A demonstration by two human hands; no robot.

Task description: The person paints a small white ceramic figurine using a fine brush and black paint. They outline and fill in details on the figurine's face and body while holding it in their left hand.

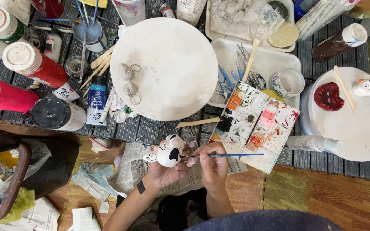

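My left hand (161, 173) holds a small white clay animal figurine (168, 150) with black patches and thin black outlines. My right hand (213, 164) grips a thin blue paintbrush (228, 155), its dark tip touching the black patch on the figurine. Just beyond the hands lies an open paint palette (255, 124) with red, orange, white and black wells. A large round white board (164, 68) sits behind it, carrying two small white clay pieces with key rings (129, 81).
Paint bottles (31, 64), a blue paint tube (96, 100) and a cup of brushes (88, 32) crowd the left. A white tray (275, 60) holds tools and a patterned cup (287, 82). Right, a round stand (356, 124) bears a red piece and a small white figure.
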